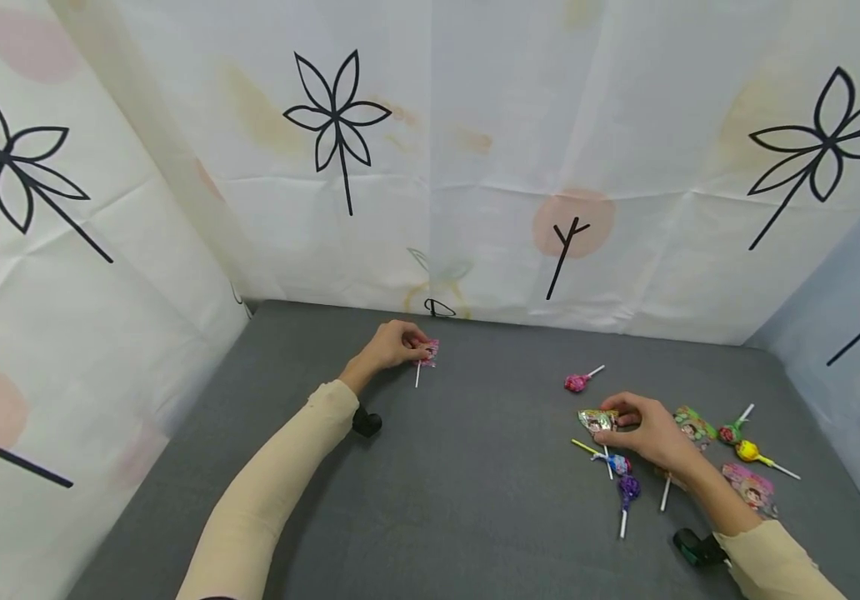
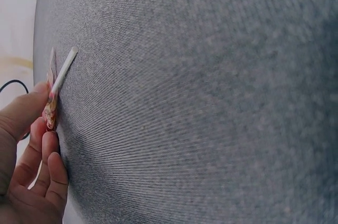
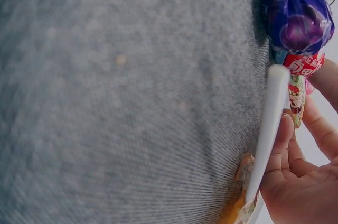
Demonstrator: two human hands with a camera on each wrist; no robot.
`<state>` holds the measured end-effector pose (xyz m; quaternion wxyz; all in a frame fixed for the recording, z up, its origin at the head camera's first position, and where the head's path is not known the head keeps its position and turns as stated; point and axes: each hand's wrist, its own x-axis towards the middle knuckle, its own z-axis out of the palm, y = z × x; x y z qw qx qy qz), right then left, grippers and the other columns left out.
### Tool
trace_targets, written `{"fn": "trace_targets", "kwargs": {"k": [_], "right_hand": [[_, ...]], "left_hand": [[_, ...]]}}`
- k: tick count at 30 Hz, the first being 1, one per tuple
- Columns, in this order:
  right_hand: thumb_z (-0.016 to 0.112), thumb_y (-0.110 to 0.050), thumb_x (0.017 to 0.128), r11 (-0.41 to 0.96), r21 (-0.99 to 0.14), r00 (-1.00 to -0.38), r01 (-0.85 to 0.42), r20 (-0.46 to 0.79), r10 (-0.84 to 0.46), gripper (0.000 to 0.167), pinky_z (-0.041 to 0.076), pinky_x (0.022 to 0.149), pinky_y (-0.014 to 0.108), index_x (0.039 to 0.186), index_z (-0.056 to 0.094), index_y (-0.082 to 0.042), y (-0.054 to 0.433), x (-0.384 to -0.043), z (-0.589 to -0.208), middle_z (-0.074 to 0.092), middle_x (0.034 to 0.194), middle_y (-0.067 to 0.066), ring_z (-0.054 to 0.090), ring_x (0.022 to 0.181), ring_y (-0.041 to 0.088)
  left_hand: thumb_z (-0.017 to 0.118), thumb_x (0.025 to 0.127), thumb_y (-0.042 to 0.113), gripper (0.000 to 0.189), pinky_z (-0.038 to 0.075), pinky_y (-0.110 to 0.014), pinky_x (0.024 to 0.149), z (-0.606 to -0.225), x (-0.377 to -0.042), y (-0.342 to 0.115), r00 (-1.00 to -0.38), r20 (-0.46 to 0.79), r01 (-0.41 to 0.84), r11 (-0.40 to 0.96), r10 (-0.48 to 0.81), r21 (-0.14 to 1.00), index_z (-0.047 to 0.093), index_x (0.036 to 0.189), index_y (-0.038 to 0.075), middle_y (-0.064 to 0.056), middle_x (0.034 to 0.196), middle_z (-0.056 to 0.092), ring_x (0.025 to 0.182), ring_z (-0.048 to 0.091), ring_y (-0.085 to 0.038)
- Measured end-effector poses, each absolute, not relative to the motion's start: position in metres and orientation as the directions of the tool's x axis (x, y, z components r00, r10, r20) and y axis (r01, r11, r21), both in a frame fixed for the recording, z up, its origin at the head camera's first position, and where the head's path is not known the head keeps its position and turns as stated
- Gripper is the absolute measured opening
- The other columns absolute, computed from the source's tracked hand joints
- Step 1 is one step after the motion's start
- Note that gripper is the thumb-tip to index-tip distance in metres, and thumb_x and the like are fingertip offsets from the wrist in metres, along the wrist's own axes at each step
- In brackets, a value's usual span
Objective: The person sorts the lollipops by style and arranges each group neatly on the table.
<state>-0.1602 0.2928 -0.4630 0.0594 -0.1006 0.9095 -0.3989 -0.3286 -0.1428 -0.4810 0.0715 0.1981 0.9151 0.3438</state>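
Observation:
At the far middle of the table, my left hand (image 1: 397,343) pinches a flat lollipop in a pink wrapper (image 1: 431,352) by its edge. Its white stick (image 2: 65,71) points away from the fingers in the left wrist view. Over on the right, my right hand (image 1: 647,429) pinches a flat lollipop in a green-gold wrapper (image 1: 597,419) between thumb and fingers. Just below it lie a blue-and-red lollipop (image 1: 619,464) and a purple lollipop (image 1: 629,487). The purple one (image 3: 300,18) looms large in the right wrist view, with an orange-wrapped lollipop (image 3: 237,211) lower down.
A pink round lollipop (image 1: 576,382) lies beyond the right hand. To its right are a green flat wrapper (image 1: 692,427), a green lollipop (image 1: 730,432), a yellow lollipop (image 1: 748,451) and a pink flat wrapper (image 1: 751,490). Patterned cloth (image 1: 490,233) walls the grey table (image 1: 430,500).

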Motion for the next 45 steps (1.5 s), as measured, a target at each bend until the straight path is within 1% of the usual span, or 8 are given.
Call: {"fn": "trace_targets", "kwargs": {"k": [6, 10, 15, 19, 23, 30, 39, 45], "right_hand": [[0.086, -0.017, 0.084, 0.656, -0.740, -0.972, -0.148, -0.014, -0.236, 0.044, 0.051, 0.076, 0.033, 0.118, 0.066, 0.003, 0.295, -0.160, -0.463, 0.064, 0.113, 0.017, 0.062, 0.094, 0.027], [0.084, -0.012, 0.086, 0.615, -0.776, -0.972, -0.141, -0.011, -0.237, 0.042, 0.053, 0.073, 0.030, 0.118, 0.065, 0.005, 0.297, -0.160, -0.464, 0.065, 0.109, 0.016, 0.064, 0.090, 0.026], [0.080, -0.007, 0.089, 0.544, -0.828, -0.969, -0.134, -0.005, -0.246, 0.040, 0.055, 0.071, 0.031, 0.120, 0.063, 0.009, 0.301, -0.158, -0.464, 0.065, 0.109, 0.020, 0.067, 0.090, 0.027], [0.078, -0.012, 0.092, 0.529, -0.845, -0.974, -0.079, -0.047, -0.221, 0.042, 0.054, 0.072, 0.032, 0.125, 0.062, 0.007, 0.303, -0.157, -0.463, 0.065, 0.113, 0.020, 0.067, 0.095, 0.025], [0.078, -0.014, 0.093, 0.519, -0.854, -0.978, -0.046, -0.068, -0.199, 0.043, 0.054, 0.072, 0.033, 0.126, 0.061, 0.006, 0.305, -0.158, -0.462, 0.067, 0.113, 0.020, 0.068, 0.093, 0.022], [0.078, -0.015, 0.092, 0.519, -0.850, -0.986, -0.085, -0.003, -0.166, 0.042, 0.053, 0.071, 0.031, 0.127, 0.062, 0.004, 0.307, -0.161, -0.460, 0.068, 0.114, 0.022, 0.069, 0.092, 0.015], [0.076, -0.008, 0.093, 0.482, -0.862, -0.985, -0.161, 0.110, -0.131, 0.039, 0.055, 0.070, 0.030, 0.127, 0.062, 0.006, 0.308, -0.165, -0.462, 0.065, 0.115, 0.025, 0.067, 0.092, 0.005], [0.076, -0.010, 0.093, 0.488, -0.859, -0.988, -0.155, 0.126, -0.092, 0.042, 0.053, 0.071, 0.025, 0.129, 0.061, 0.005, 0.308, -0.169, -0.458, 0.063, 0.121, 0.028, 0.065, 0.092, 0.001]], "left_hand": [[0.083, 0.088, 0.021, 0.025, 0.051, -0.035, 0.075, -0.479, -0.326, -0.142, -0.910, 0.018, 0.323, 0.683, 0.413, 0.655, 0.077, 0.107, 0.006, -0.002, 0.093, 0.069, 0.081, 0.063, -0.016], [0.084, 0.088, 0.021, 0.025, 0.052, -0.035, 0.076, -0.480, -0.325, -0.141, -0.910, 0.018, 0.323, 0.680, 0.415, 0.658, 0.077, 0.106, 0.006, -0.002, 0.093, 0.070, 0.081, 0.063, -0.015], [0.083, 0.089, 0.020, 0.023, 0.052, -0.035, 0.076, -0.482, -0.324, -0.140, -0.906, 0.035, 0.341, 0.678, 0.423, 0.651, 0.077, 0.107, 0.007, -0.002, 0.094, 0.070, 0.082, 0.064, -0.015], [0.082, 0.089, 0.020, 0.023, 0.052, -0.035, 0.076, -0.483, -0.324, -0.139, -0.902, 0.036, 0.350, 0.678, 0.431, 0.646, 0.077, 0.107, 0.007, -0.001, 0.095, 0.070, 0.083, 0.064, -0.015], [0.082, 0.090, 0.020, 0.022, 0.052, -0.035, 0.076, -0.482, -0.325, -0.139, -0.902, 0.023, 0.342, 0.680, 0.432, 0.648, 0.077, 0.108, 0.007, -0.002, 0.095, 0.070, 0.084, 0.064, -0.015], [0.082, 0.090, 0.020, 0.023, 0.052, -0.036, 0.077, -0.480, -0.326, -0.140, -0.906, 0.009, 0.327, 0.687, 0.423, 0.650, 0.077, 0.108, 0.007, -0.002, 0.095, 0.070, 0.085, 0.064, -0.016], [0.081, 0.090, 0.019, 0.021, 0.052, -0.037, 0.077, -0.479, -0.326, -0.142, -0.909, 0.007, 0.316, 0.678, 0.417, 0.664, 0.077, 0.107, 0.007, -0.002, 0.094, 0.070, 0.084, 0.064, -0.017], [0.081, 0.091, 0.019, 0.021, 0.052, -0.036, 0.075, -0.479, -0.327, -0.141, -0.908, 0.002, 0.314, 0.677, 0.419, 0.665, 0.077, 0.108, 0.007, -0.002, 0.094, 0.070, 0.083, 0.063, -0.016]]}}
